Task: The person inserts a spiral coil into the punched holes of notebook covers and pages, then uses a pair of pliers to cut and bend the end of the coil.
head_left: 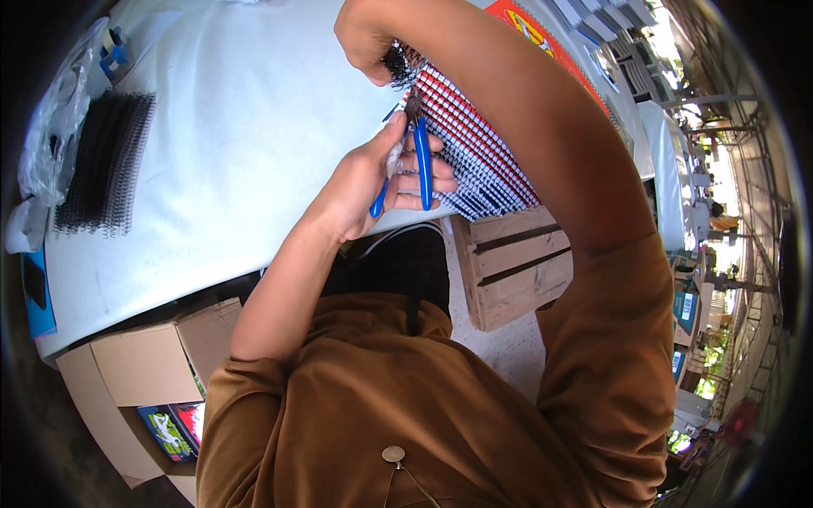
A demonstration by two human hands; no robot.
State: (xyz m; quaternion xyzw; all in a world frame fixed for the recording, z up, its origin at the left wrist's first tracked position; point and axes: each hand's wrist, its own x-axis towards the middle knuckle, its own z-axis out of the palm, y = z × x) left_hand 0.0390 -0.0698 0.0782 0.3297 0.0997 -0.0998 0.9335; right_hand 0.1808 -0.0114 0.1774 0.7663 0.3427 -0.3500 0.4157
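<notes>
My left hand (pixel 373 173) holds a pair of blue-handled cutting pliers (pixel 424 161), thumb on one side and fingers behind the spread handles. The jaws point away from me, at the far corner of a stack of spiral-bound notebooks (pixel 474 140), whose bound edges show rows of red, white and dark blue. My right arm reaches across above that stack. At its end my right hand (pixel 364 42) is bent down and closed around some black plastic spiral coil (pixel 396 66); its fingertips are partly hidden.
Many black spiral coils (pixel 106 161) lie at the table's left, beside clear plastic wrap (pixel 59 127). A red-covered notebook (pixel 542 42) is beyond my right arm. A wooden crate (pixel 517 267) stands by the table edge. An open cardboard box (pixel 140 368) with printed books sits lower left.
</notes>
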